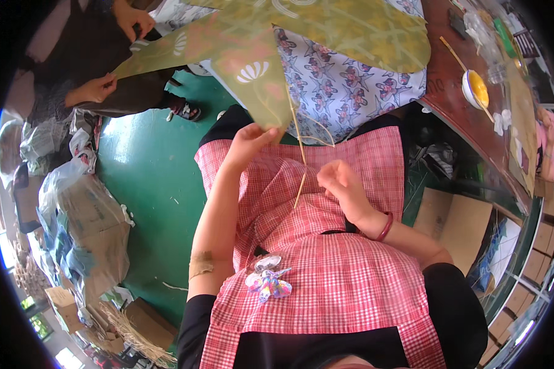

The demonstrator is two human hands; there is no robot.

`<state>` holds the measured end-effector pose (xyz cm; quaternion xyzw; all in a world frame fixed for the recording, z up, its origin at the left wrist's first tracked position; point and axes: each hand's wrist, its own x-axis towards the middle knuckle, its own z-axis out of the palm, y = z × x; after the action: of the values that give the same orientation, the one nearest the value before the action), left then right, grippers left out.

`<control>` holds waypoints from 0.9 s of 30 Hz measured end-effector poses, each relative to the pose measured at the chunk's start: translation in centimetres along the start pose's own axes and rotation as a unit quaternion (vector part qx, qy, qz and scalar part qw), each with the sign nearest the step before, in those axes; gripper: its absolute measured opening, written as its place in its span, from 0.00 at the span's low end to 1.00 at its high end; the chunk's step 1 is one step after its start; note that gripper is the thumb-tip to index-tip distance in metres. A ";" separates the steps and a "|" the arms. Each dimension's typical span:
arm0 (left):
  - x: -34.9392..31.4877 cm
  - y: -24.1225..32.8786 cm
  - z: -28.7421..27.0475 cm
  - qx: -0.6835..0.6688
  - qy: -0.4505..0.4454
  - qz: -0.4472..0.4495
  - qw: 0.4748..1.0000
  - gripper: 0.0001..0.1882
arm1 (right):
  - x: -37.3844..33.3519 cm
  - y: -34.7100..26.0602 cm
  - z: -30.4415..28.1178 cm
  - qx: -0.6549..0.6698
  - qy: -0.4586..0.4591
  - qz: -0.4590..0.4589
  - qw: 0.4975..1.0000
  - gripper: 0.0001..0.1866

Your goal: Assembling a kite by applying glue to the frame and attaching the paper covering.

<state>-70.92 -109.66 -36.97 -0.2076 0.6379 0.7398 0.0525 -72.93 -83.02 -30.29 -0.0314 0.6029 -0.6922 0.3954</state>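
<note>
An olive-green floral sheet stretches from the table down to my lap, with thin bamboo sticks at its near end. One stick runs down over my apron; another piece bends into a loop. My left hand pinches the sheet's near corner between thumb and fingers. Right of the long stick, my right hand hovers over the apron with curled fingers; whatever they hold, if anything, is too small to make out. At the far left, another person's hands hold the sheet's pointed left end.
A white patterned cloth lies under the green sheet. The reddish table carries a bowl of yellow stuff with a stick in it. Plastic-wrapped bundles stand on the green floor at left; an opened cardboard box sits at right.
</note>
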 end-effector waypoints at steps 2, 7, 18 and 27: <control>-3.1 2.5 0.8 -0.078 0.029 -0.009 0.996 0.18 | -0.4 -1.1 -0.9 -0.035 0.006 -0.058 0.998 0.13; -9.4 8.1 3.9 -0.311 -0.022 0.056 0.949 0.17 | -0.6 -4.4 0.9 -0.379 0.017 -0.499 0.779 0.25; -12.5 4.9 7.8 -0.298 0.087 -0.004 0.951 0.15 | -1.4 -6.6 1.6 -0.502 -0.048 -0.605 0.617 0.14; -13.6 1.8 8.7 -0.263 0.026 -0.134 0.955 0.09 | -1.3 -4.9 0.8 -0.501 -0.082 -0.577 0.639 0.10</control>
<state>-61.30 -99.05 -29.36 -0.3165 0.3887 0.8618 0.0781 -74.10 -83.06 -25.33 -0.6229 0.6821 -0.3659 -0.1135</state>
